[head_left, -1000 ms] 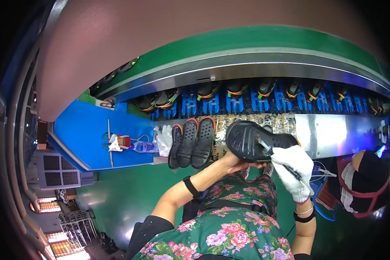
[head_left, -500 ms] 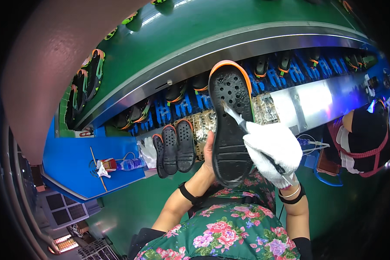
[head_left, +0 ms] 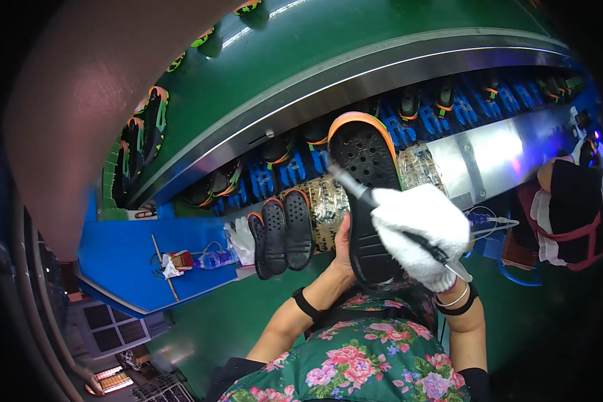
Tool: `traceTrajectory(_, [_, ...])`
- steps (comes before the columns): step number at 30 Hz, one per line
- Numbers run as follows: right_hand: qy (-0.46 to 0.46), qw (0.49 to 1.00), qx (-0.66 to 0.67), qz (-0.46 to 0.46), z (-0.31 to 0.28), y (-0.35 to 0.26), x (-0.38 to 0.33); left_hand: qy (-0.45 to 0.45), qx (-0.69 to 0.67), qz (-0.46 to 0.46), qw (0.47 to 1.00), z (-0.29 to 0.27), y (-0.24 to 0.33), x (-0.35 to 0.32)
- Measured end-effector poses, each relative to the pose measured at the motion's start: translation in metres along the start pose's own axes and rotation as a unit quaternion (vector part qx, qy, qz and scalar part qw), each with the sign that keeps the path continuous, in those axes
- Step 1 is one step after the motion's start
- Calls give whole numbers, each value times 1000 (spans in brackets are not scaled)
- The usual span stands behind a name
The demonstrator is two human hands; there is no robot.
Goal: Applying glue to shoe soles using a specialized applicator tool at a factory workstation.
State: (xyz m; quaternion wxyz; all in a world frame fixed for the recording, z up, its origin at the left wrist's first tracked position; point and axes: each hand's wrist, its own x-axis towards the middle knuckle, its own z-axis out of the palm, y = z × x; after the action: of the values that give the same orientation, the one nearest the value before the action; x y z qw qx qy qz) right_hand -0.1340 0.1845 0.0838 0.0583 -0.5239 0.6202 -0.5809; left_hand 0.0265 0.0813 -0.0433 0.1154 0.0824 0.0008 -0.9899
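Note:
Upright before me is a black shoe sole point(head_left: 363, 153) with an orange-edged toe, holes in its forefoot and grooves lower down. My bare left hand point(head_left: 343, 242) grips its lower left side, with most of the fingers hidden behind it. A white knitted glove covers my right hand point(head_left: 419, 231), which is closed around a slim brush point(head_left: 347, 179) with a dark handle. The pale brush head is at the sole's left edge, below the toe; whether it touches is unclear. A shiny tail end of the tool sticks out below the glove.
Several black soles point(head_left: 298, 229) lean side by side to the left. A blue side table point(head_left: 124, 251) bears a plastic bottle point(head_left: 216, 259) and a white glove point(head_left: 241, 241). Beyond a metal rail point(head_left: 275, 130), shoe parts stand on a green belt point(head_left: 355, 47). Blue racks point(head_left: 291, 171) hold more shoes.
The brush has moved from the holes in the forefoot to the sole's left edge. Sole and hands appear slightly lower and further right, as the whole view has also shifted.

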Motion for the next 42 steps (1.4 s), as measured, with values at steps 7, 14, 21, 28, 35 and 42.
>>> traceTrajectory(7, [-31,995,-63,-67,6,-1,-4,81,127,1,989,4,6,5])
traceTrajectory(14, [11,995,-76,-69,5,6,-5,78,173,52,980,16,13,17])
traceTrajectory(21, [61,998,28,0,17,13,-6,-30,96,61,993,36,23,38])
traceTrajectory(28, [9,998,52,-45,23,5,-14,-45,128,63,989,56,17,52])
traceTrajectory(35, [50,998,2,-43,23,11,-23,-58,75,87,992,61,24,60])
traceTrajectory(42, [67,992,101,21,26,21,-30,-129,53,24,990,49,36,67])
